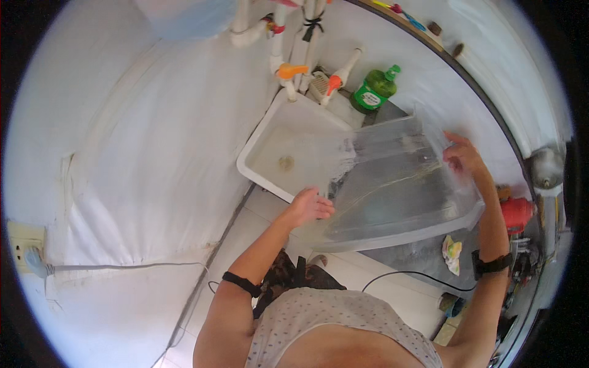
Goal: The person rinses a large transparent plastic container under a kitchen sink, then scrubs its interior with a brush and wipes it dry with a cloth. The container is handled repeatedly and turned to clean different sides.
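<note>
A clear plastic bin or drawer [391, 184] lies tilted across a white sink [257, 161] and a dark grey counter, its near side reaching out over the floor. My left hand [313, 207] hovers by the bin's left end, next to the sink's front rim, with nothing in its fingers. At the bin's far right edge is my right hand [462, 154], blurred, with bent fingers. Whether it grips the bin's wall or only passes close to it is not clear. Whitish streaks or suds mark the bin's left end over the basin.
Behind the sink stand taps with an orange handle [292, 71] and a red handle [334, 83]. A green pump bottle [375, 89] is beside them. A crumpled wrapper [452, 254] and a red object [517, 214] are at right. A black cable [405, 273] crosses near my body.
</note>
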Demonstrator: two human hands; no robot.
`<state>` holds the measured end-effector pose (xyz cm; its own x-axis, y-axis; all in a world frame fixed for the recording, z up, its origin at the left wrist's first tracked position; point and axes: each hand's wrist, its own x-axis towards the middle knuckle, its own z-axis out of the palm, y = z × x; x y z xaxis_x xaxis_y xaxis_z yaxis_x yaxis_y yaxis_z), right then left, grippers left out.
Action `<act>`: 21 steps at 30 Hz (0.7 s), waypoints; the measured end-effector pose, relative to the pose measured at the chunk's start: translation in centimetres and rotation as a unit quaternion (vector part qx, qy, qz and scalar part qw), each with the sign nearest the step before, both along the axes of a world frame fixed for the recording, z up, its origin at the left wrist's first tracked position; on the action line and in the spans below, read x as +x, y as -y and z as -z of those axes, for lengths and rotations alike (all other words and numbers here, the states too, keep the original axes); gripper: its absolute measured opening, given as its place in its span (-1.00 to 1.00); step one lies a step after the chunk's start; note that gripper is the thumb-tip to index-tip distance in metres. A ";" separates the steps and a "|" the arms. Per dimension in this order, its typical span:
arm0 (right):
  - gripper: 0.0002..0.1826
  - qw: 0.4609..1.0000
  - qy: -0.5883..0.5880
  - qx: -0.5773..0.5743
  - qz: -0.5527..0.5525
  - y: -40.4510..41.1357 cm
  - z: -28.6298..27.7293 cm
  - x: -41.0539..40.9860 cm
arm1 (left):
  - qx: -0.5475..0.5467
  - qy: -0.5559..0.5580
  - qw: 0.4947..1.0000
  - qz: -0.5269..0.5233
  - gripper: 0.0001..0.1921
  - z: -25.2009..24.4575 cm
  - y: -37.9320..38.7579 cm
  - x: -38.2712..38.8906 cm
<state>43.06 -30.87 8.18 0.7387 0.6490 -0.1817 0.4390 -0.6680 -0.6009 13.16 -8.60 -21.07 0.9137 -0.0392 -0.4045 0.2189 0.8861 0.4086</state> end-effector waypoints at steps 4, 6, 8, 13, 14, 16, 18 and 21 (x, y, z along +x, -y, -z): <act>-0.36 0.988 -0.120 -0.048 0.082 -4.1 -3.5 -0.4 | -0.050 0.041 0.998 0.027 -0.56 -0.4 0.7 -0.1; -0.41 0.992 -0.101 -0.066 0.041 -5.5 -5.3 -1.1 | -0.077 0.070 0.994 0.026 -0.60 -0.4 0.9 -0.1; -0.47 0.993 -0.088 -0.080 0.005 -6.7 -6.6 -1.4 | -0.095 0.046 0.994 0.024 -0.63 -0.2 1.1 -0.2; -0.55 0.987 -0.051 -0.132 -0.080 -10.7 -6.9 0.0 | -0.203 0.026 0.978 0.039 -0.68 0.1 0.7 -0.9; -0.59 0.988 -0.041 -0.122 -0.081 -11.7 -6.5 0.4 | -0.234 0.037 0.971 0.038 -0.67 0.2 0.4 -1.0; -0.64 0.977 0.060 -0.055 -0.195 -14.1 -5.6 1.0 | -0.239 0.039 0.970 0.022 -0.66 0.3 -0.3 -1.3; -0.67 0.921 0.185 0.024 -0.342 -16.2 -4.9 1.4 | -0.241 0.046 0.969 0.000 -0.66 0.5 -0.9 -1.3; -0.70 0.940 0.157 0.003 -0.302 -18.0 -5.2 1.9 | -0.224 0.028 0.974 -0.017 -0.67 0.8 -1.3 -0.9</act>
